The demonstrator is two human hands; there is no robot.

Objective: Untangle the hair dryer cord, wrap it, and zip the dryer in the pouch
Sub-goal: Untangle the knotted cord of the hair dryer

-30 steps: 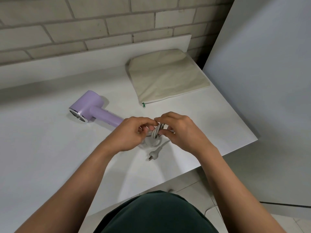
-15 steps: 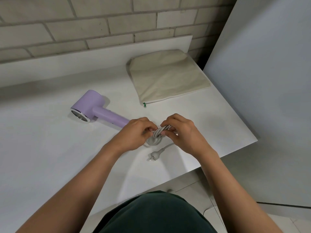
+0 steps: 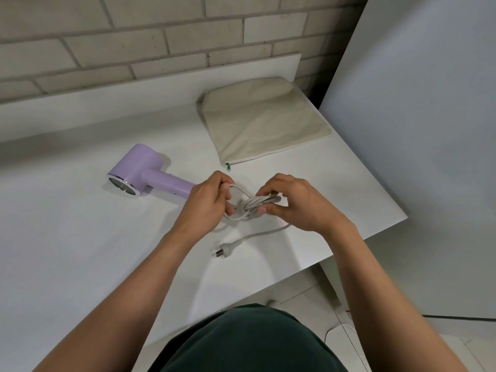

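A lilac hair dryer (image 3: 145,171) lies on its side on the white table (image 3: 67,251), nozzle toward me, handle pointing right. Its white cord (image 3: 257,204) is bunched in a tangled bundle between my hands. My left hand (image 3: 209,202) pinches a loop of the cord at the bundle's left. My right hand (image 3: 295,204) grips the bundle's right side. The plug (image 3: 224,251) lies loose on the table below the hands. A beige zip pouch (image 3: 264,122) with a green zip pull (image 3: 228,166) lies flat behind.
A brick wall (image 3: 161,36) runs along the back. A large white panel (image 3: 418,130) stands at the right, close to the table's right edge. The table's front edge is near my body, with tiled floor (image 3: 308,296) below.
My hands have drawn apart. The left hand has pulled a loop of cord out to the left, and the bundle now lies sideways in the right hand.
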